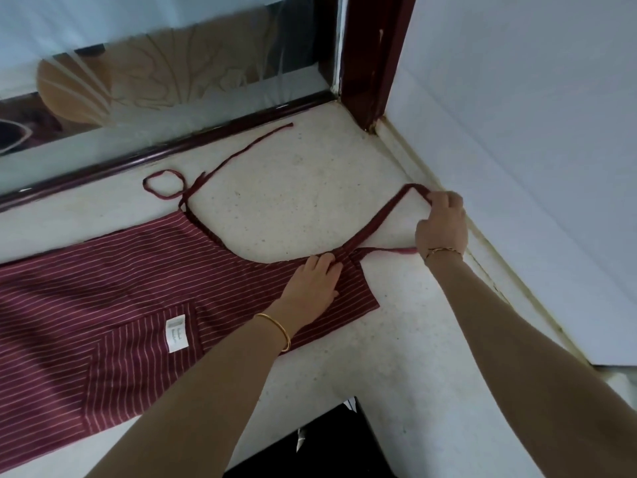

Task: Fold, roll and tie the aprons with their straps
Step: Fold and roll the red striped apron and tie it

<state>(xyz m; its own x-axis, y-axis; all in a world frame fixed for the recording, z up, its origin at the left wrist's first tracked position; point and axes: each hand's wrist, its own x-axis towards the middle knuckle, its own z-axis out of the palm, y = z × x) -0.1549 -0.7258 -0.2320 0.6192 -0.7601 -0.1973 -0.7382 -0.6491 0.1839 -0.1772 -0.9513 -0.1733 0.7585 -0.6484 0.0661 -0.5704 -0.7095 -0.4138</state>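
A dark red apron point(131, 288) with thin white stripes lies flat on the pale speckled floor point(293, 201), a white label showing on its pocket. My left hand point(315, 282) presses flat on the apron's bib near its top corner. My right hand point(441, 225) grips the neck strap point(382, 217), which is drawn out in a loop towards the wall. A waist strap point(227, 163) trails loose towards the door frame, with a small loop at its left.
A glass door with a dark red frame point(368, 63) runs along the far side. A white wall point(517, 132) and its skirting close off the right. Something black point(310, 443) sits at the bottom edge, near me.
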